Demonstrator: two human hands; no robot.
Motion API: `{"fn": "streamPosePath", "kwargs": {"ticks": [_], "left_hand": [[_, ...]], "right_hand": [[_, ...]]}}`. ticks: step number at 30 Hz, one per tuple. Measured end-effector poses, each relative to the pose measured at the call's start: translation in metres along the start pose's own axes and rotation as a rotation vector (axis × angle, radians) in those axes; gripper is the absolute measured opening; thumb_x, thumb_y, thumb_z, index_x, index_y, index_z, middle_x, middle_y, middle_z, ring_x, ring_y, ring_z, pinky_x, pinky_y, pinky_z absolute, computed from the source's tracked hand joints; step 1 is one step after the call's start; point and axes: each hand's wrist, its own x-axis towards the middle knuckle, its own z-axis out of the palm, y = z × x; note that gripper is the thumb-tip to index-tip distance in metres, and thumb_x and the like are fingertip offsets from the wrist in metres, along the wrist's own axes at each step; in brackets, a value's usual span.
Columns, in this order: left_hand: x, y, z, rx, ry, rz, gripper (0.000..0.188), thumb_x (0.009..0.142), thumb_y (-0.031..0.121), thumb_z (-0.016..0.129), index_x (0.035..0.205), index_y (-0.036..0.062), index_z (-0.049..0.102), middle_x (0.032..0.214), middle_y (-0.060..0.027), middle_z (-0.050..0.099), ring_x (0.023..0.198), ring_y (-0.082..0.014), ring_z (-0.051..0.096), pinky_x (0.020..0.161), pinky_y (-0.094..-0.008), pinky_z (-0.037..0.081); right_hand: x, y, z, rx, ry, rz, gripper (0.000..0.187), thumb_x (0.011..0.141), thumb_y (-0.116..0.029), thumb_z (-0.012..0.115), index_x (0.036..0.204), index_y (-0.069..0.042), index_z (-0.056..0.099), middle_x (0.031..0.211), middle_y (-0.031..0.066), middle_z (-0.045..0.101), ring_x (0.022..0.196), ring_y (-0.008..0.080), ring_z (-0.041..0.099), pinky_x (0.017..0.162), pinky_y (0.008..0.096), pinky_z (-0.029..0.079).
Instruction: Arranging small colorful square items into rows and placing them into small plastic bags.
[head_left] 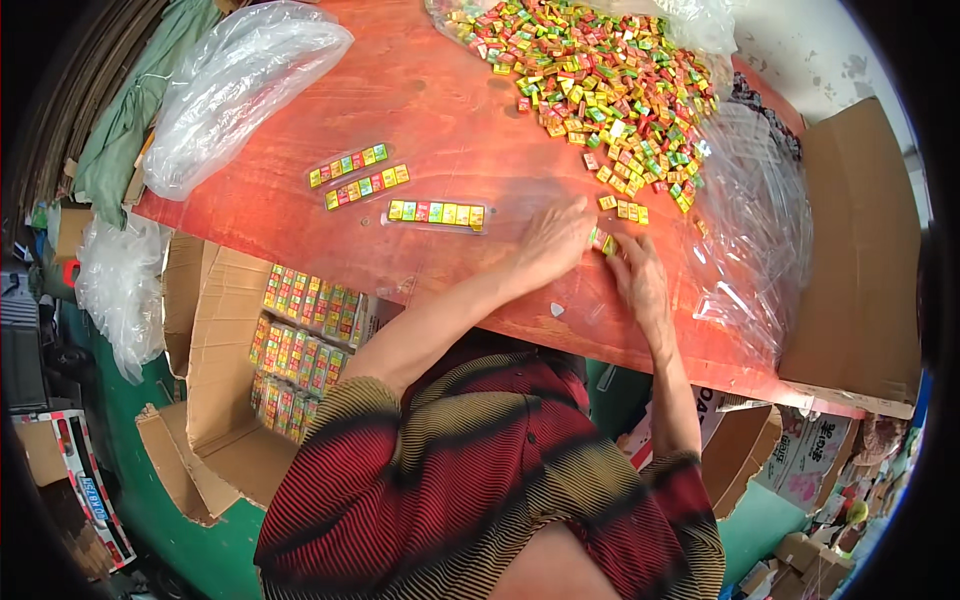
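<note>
Several small coloured boxes sit in a short row between my two hands, over the red table. My left hand reaches in from the left, its fingers closed at the left end of this row and partly covering it. Thumb and fingers of my right hand pinch the right end. Just beyond the fingertips lies a loose group of yellow boxes. To the left, a clear plastic tray holds a row of such boxes, and two more filled trays lie behind it.
A large heap of small boxes covers the far right of the table. Clear empty trays pile up at the right beside a cardboard sheet. Plastic bags lie far left. An open carton below holds packed trays.
</note>
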Motion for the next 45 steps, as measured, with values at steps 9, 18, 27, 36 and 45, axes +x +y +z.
{"fn": "streamPosePath", "kwargs": {"ticks": [9, 18, 27, 36, 45], "left_hand": [[-0.068, 0.003, -0.015, -0.017, 0.005, 0.074, 0.035, 0.072, 0.012, 0.062, 0.102, 0.0007, 0.05, 0.091, -0.0141, 0.049, 0.087, -0.0318, 0.051, 0.072, -0.039, 0.043], [-0.061, -0.02, -0.023, -0.015, 0.132, 0.21, 0.02, 0.074, 0.002, 0.051, 0.093, 0.001, 0.056, 0.091, -0.0133, 0.054, 0.084, -0.0309, 0.054, 0.069, -0.0381, 0.045], [-0.034, -0.025, -0.039, -0.03, -0.048, 0.142, 0.031, 0.073, 0.005, 0.06, 0.103, 0.0063, 0.054, 0.105, -0.0136, 0.048, 0.092, -0.0335, 0.053, 0.076, -0.0393, 0.045], [-0.004, -0.04, -0.043, -0.259, -0.258, -0.014, 0.03, 0.074, 0.002, 0.058, 0.104, 0.0021, 0.056, 0.096, -0.0115, 0.052, 0.088, -0.026, 0.054, 0.077, -0.0339, 0.044], [-0.023, -0.039, -0.041, -0.254, -0.141, -0.183, 0.034, 0.078, 0.002, 0.051, 0.112, 0.0033, 0.052, 0.102, -0.0143, 0.06, 0.089, -0.0257, 0.058, 0.077, -0.035, 0.045]], "right_hand": [[-0.068, -0.052, 0.013, 0.028, 0.05, 0.12, 0.035, 0.078, -0.004, 0.057, 0.111, 0.001, 0.05, 0.097, 0.0185, 0.052, 0.081, 0.0339, 0.056, 0.067, 0.0375, 0.048], [-0.07, -0.06, 0.015, 0.066, 0.078, -0.005, 0.026, 0.079, -0.002, 0.054, 0.105, 0.003, 0.054, 0.101, 0.0196, 0.054, 0.088, 0.0353, 0.056, 0.072, 0.0376, 0.048], [-0.065, -0.056, 0.01, 0.134, 0.039, 0.098, 0.027, 0.077, -0.002, 0.056, 0.105, 0.001, 0.054, 0.099, 0.0197, 0.053, 0.086, 0.036, 0.056, 0.071, 0.0381, 0.047], [-0.05, -0.055, 0.018, 0.156, 0.113, 0.139, 0.028, 0.075, -0.003, 0.058, 0.103, 0.0, 0.055, 0.098, 0.0181, 0.052, 0.085, 0.0349, 0.056, 0.071, 0.0377, 0.047], [-0.034, -0.075, 0.014, -0.145, 0.151, -0.079, 0.026, 0.074, -0.008, 0.061, 0.1, -0.007, 0.059, 0.091, 0.0132, 0.054, 0.077, 0.0275, 0.056, 0.062, 0.0342, 0.048]]}}
